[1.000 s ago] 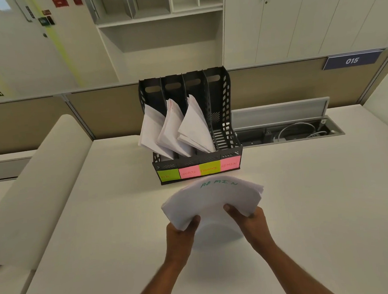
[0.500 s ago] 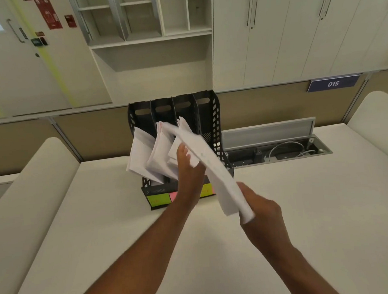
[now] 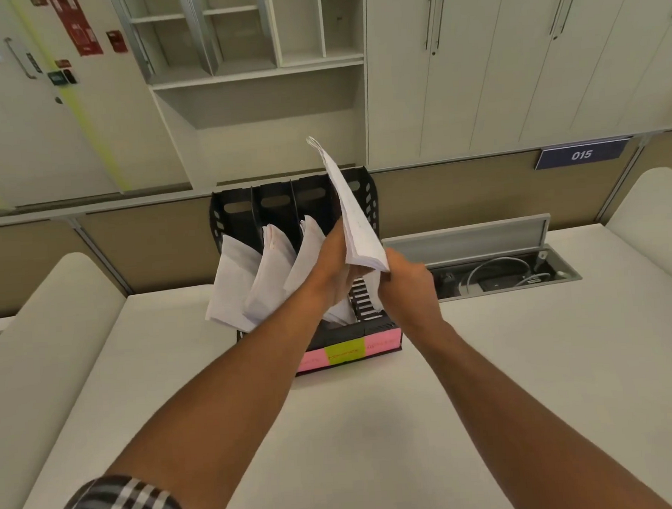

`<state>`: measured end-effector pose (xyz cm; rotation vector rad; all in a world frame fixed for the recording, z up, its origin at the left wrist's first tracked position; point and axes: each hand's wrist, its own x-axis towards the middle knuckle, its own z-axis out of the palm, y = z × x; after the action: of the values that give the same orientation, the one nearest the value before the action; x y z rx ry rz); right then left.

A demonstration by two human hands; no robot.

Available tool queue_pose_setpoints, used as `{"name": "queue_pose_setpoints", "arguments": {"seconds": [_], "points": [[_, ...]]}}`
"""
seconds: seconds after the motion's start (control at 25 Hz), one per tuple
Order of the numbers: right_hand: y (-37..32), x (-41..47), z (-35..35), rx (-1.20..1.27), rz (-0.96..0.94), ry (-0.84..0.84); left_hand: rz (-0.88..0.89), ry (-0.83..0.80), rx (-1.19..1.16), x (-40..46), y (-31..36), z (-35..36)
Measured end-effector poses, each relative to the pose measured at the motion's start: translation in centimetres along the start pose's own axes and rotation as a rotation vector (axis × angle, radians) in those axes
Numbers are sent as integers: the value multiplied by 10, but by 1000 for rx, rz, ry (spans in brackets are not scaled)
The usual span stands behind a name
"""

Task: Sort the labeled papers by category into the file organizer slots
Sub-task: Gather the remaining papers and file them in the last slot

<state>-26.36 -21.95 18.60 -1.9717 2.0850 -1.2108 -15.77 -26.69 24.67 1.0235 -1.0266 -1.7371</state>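
Observation:
A black file organizer [image 3: 369, 197] with four slots stands at the middle of the white desk, with pink and yellow-green labels [image 3: 344, 351] on its front. Its three left slots hold leaning white papers [image 3: 234, 284]. I hold a stack of white papers [image 3: 354, 217] nearly upright, edge-on, over the rightmost slot. My left hand [image 3: 333, 264] grips the stack's left side and my right hand [image 3: 405, 285] grips its lower corner. The slot's inside is partly hidden by my hands.
An open cable tray [image 3: 500, 271] with wires is set in the desk right of the organizer. Low partitions [image 3: 42, 240] run behind the desk, with cabinets and shelves beyond. Rounded white panels [image 3: 44, 331] flank the desk on both sides.
The stack was held flat in front of the organizer a second ago. Both hands have since lifted it, turned it upright and carried it over the rightmost slot.

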Motion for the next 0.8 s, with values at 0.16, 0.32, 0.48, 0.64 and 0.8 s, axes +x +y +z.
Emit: {"name": "queue_pose_setpoints", "arguments": {"seconds": [0.16, 0.32, 0.48, 0.64, 0.8], "points": [[17, -5, 38, 118, 185, -171, -34, 37, 75, 12, -36, -14], [29, -16, 58, -16, 211, -331, -85, 137, 180, 15, -65, -34], [38, -21, 65, -159, 201, -374, 207, 40, 850, -3, -90, -55], [41, -26, 70, -215, 199, -409, 321, -22, 1491, -13, -121, -83], [40, -37, 76, -247, 186, -413, 402, 1, 1590, -18, -127, -97]]}}
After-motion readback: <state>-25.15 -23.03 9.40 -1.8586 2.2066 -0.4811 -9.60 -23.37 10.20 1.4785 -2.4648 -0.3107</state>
